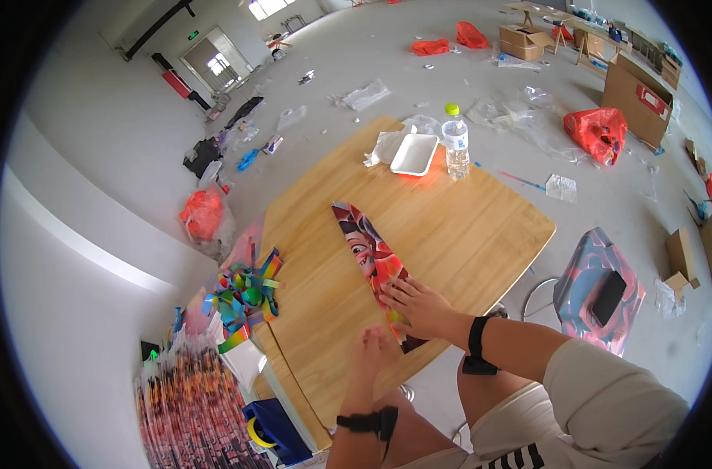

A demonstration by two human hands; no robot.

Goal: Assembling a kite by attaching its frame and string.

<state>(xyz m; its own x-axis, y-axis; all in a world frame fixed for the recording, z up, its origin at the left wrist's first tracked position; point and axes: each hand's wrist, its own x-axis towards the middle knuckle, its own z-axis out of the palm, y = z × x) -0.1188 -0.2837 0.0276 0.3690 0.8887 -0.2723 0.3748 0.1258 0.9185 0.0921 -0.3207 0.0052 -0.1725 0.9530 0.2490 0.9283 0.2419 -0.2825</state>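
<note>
A long, narrow folded sheet (365, 248), printed in red, black and pink with a cartoon eye, lies slantwise across the wooden table (465, 227). My right hand (418, 306) rests flat on its near part, fingers stretched out and apart. Just left of the sheet's near end is my left hand (369, 348), raised near the table's front edge. Its fingers look bent but are smeared by motion, so I cannot make out whether they hold anything. Each wrist wears a black strap.
A clear bottle (457, 144) with a yellow-green cap and a white tray (415, 155) stand at the far edge. Rainbow ribbons (250, 293) lie at the left, above a stack of printed sheets (191, 406). A stool (598, 293) holding a dark phone (608, 298) stands right.
</note>
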